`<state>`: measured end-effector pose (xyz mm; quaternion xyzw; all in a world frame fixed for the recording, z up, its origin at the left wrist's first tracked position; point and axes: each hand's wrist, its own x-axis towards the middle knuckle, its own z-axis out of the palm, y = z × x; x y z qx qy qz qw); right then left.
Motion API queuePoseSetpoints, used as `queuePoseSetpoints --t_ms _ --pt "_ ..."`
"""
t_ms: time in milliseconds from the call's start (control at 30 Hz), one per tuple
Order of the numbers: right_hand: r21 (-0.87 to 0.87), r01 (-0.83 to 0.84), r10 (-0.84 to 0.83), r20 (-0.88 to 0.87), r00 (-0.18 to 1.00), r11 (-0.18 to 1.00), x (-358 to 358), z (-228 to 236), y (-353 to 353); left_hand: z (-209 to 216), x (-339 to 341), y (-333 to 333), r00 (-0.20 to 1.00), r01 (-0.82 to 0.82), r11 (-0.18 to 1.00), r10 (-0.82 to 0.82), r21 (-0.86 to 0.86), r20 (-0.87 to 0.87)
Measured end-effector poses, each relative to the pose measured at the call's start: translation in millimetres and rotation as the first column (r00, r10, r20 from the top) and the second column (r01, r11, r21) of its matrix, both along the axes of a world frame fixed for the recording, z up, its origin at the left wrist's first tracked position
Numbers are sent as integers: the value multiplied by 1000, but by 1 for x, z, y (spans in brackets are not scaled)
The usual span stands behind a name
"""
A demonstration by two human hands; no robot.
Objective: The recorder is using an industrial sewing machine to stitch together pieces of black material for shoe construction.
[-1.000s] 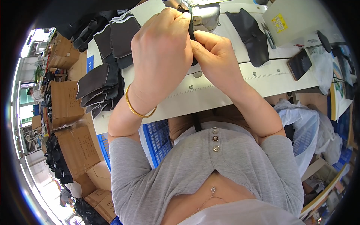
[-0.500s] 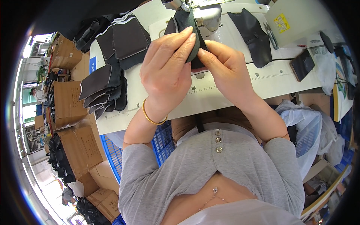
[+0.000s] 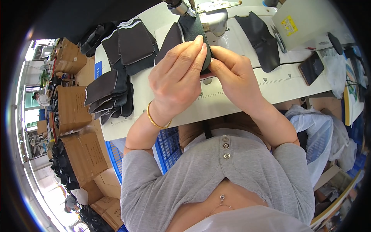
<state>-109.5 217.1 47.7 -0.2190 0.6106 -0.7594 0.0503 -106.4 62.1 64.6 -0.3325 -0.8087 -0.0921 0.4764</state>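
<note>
Both hands are closed on a dark green-black leather piece [image 3: 192,28], whose upper end reaches the needle area of a sewing machine [image 3: 215,21]. My left hand [image 3: 176,75] pinches its left face with the fingertips. Opposite it, my right hand [image 3: 234,75] grips the right edge between thumb and fingers. A brown-black flap with a pale edge [image 3: 169,41] spreads out left of the left fingers. Part of the piece between the hands is hidden by the fingers.
Stacked dark panels [image 3: 136,42] and a smaller fanned pile [image 3: 106,91] lie at left. To the right are a black leather piece [image 3: 259,40], metal snips [image 3: 279,39] and a phone [image 3: 311,69]. Cardboard boxes [image 3: 73,108] stand left of the table; blue baskets [image 3: 169,149] sit beneath it.
The left hand has shifted slightly down and right along the leather piece. More of the brown-black flap shows at its left. Both hands keep their hold.
</note>
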Motion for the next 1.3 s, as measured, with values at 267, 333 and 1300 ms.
queuePoseSetpoints --t_ms 267,333,1300 --pt "105 0 0 -8 1000 995 -1 1 4 -2 0 0 999 -4 1000 4 -7 -38" --pt "54 10 -9 -20 1000 999 -1 0 4 -2 0 0 999 -6 1000 6 -21 -34" --pt "-17 3 -4 -13 1000 1000 -12 8 5 6 -8 5 998 -44 996 40 -75 -52"
